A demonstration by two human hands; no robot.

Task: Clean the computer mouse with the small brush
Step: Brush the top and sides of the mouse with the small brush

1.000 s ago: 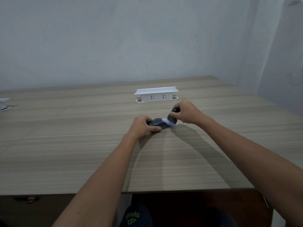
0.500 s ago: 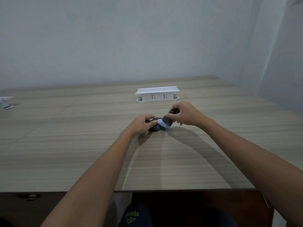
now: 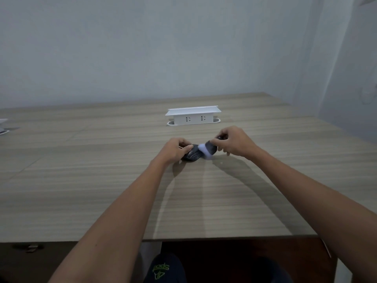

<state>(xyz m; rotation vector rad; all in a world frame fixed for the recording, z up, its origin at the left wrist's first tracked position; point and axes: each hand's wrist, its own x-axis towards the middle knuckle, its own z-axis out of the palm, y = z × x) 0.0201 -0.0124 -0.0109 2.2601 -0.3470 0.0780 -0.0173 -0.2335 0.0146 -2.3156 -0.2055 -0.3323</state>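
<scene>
Table [image 3: 102,180]: pale wood-grain top, grain running left to right, near edge across the lower frame, far edge against the wall. On it: one dark mouse [image 3: 190,155], mid-table, partly covered by a hand; one white socket box [image 3: 192,117], standing behind the mouse and apart from it, two outlets facing the camera, lid raised; one white object [image 3: 3,126] at the far left edge, cut off by the frame, kind unclear.

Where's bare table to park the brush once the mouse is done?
Bare wood table runs from the near edge up to both hands, and wide to the left. It is crowded only between the left hand, mouse, brush, right hand and the white socket box behind.
</scene>
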